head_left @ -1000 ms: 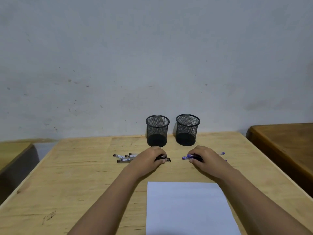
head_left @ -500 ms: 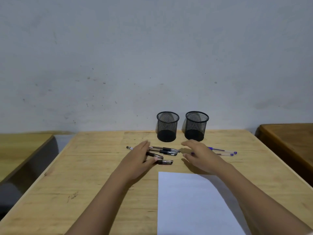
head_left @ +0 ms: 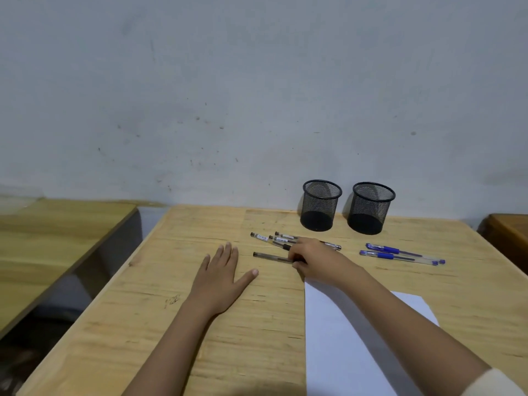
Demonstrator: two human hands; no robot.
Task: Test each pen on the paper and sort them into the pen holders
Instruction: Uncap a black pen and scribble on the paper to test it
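Two black mesh pen holders stand by the wall, the left holder (head_left: 321, 205) and the right holder (head_left: 371, 208). Several black pens (head_left: 274, 239) lie in a loose bunch in front of the left holder. Two blue pens (head_left: 398, 254) lie to the right. My right hand (head_left: 317, 260) pinches one black pen (head_left: 271, 257) that lies on the table just in front of the bunch. My left hand (head_left: 221, 277) rests flat on the wood, fingers spread, left of that pen. A white sheet of paper (head_left: 351, 344) lies near the front, partly under my right forearm.
The wooden table (head_left: 200, 324) runs up to a grey wall. A second wooden table (head_left: 57, 238) stands to the left across a gap, and a darker wooden one (head_left: 511, 235) at the right edge.
My left hand drew back off the black pens and now lies flat to their left. My right hand crossed over to the black pens and took hold of one. The view swung left.
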